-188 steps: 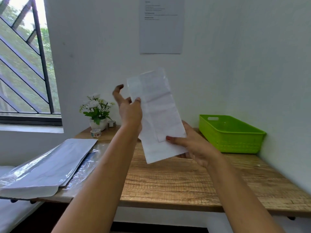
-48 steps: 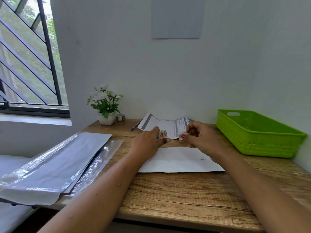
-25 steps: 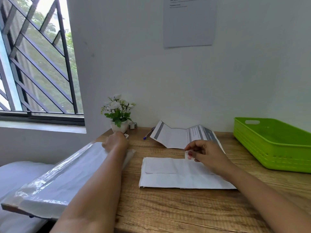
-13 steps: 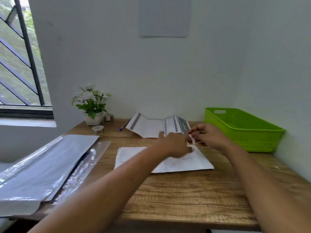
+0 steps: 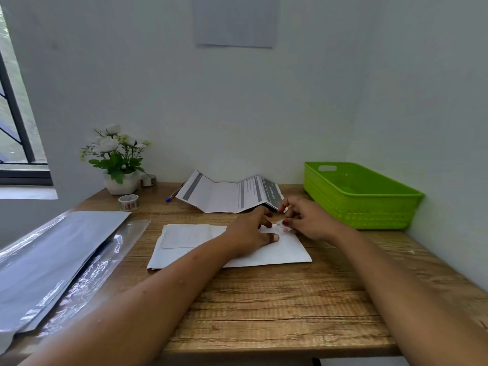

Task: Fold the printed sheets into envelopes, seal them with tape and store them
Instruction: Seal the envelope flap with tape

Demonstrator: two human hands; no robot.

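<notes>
Folded envelope (image 5: pixel 190 241) lies flat on the counter (image 5: pixel 264 313); left grip (image 5: pixel 248 231) released, fingers spread and pressing the paper down; right grip (image 5: pixel 309 220), just beyond, pinches what looks like a small tape strip (image 5: pixel 282 226) at the envelope's far right edge. My read for a clean seal: keep the fold pinned, bridge the seam with the strip, rub outward; printed sheet (image 5: pixel 227 196), tape roll (image 5: pixel 128 202) and green basket (image 5: pixel 356 207) sit farther back

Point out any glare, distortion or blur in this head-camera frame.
Head view: daylight glare streaks the plastic sleeves at left; the wide-angle lens stretches the forearms and tilts the window frame; the left hand and right hand over the folded envelope look slightly soft; lighting is even, shadows faint.
</notes>
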